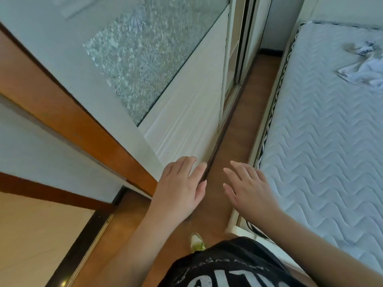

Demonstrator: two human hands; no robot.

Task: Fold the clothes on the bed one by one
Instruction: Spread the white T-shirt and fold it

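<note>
Clothes (pixel 361 65) sit way over on the far right, a rumpled white-and-grey heap lying on the bed (pixel 323 129), near its right edge and well apart from both hands. Nobody is touching them.

Sweeping from the left now: an orange-brown wooden door frame (pixel 68 112) slants across the view, with pale wall panels on either side of it. Next comes the wardrobe door (pixel 182 112), white with a frosted, flower-patterned glass panel (pixel 141 59) set into it, running down to a sliding track at the floor.

Centre of the view, the left hand (pixel 182 183) is held out in front of the body, fingers straight and relaxed, spread slightly, gripping nothing; it shows in front of the wardrobe's lower corner. Just beside it, with a strip of brown wooden floor (pixel 232 129) showing between them, the right hand (pixel 248 189) matches it: flat, fingers extended, holding nothing, hovering by the near corner of the bed.

Below the hands, a foot in a white and yellow-green shoe (pixel 196 242) stands on the floor, and a black shirt (pixel 226 268) with white lettering fills the bottom edge.

Right side: the bed's quilted white mattress with its zigzag stitching stretches away, carrying the clothes at its far end.
</note>
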